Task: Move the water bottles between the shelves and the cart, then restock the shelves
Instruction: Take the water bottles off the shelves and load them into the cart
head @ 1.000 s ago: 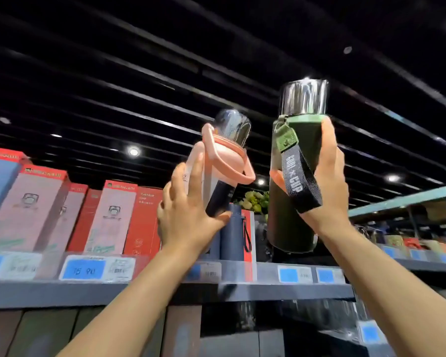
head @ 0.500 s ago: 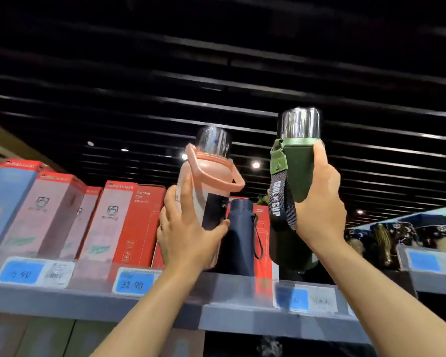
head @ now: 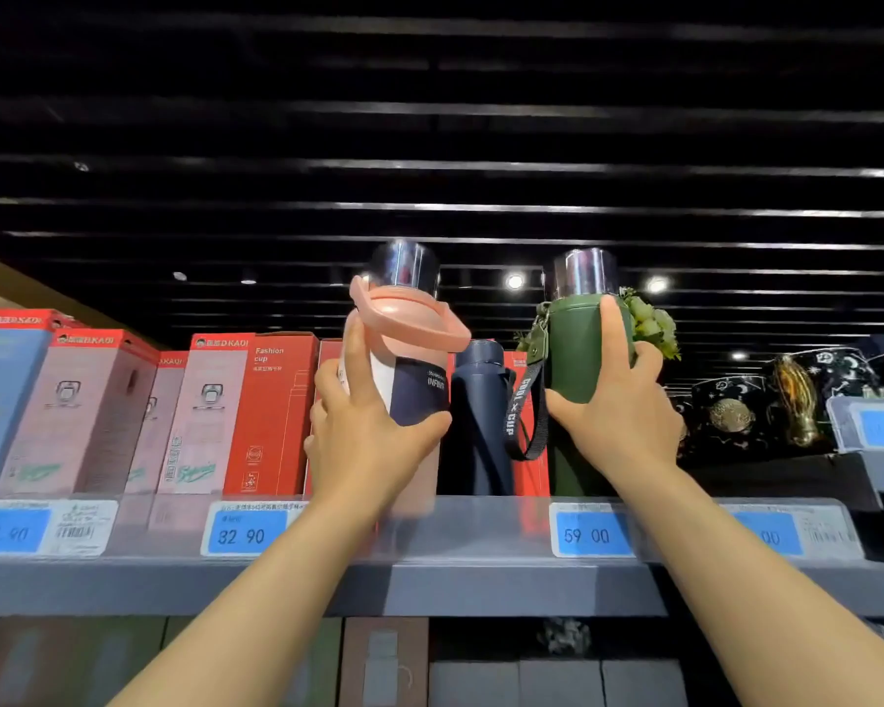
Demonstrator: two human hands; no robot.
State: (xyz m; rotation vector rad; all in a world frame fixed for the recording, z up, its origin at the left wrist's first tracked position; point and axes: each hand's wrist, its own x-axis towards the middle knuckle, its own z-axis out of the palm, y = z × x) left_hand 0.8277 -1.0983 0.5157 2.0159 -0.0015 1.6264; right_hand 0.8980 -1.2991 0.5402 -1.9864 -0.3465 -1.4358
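Note:
My left hand (head: 366, 431) grips a pink water bottle (head: 404, 344) with a pink loop handle, a shiny steel cap and a dark label. It stands upright at the front of the grey top shelf (head: 481, 533). My right hand (head: 616, 405) grips a dark green bottle (head: 575, 349) with a steel cap and a black wrist strap, also upright on the shelf. A navy blue bottle (head: 478, 410) stands between the two, a little further back.
Red, pink and blue boxed cups (head: 256, 410) line the shelf to the left. Blue price tags (head: 246, 533) run along the shelf edge. Dark patterned goods (head: 766, 400) sit to the right, with a green plant sprig behind the green bottle. More boxes fill the shelf below.
Both hands have lowered their bottles and pushed them further onto the top shelf. The view has moved closer to the shelf.

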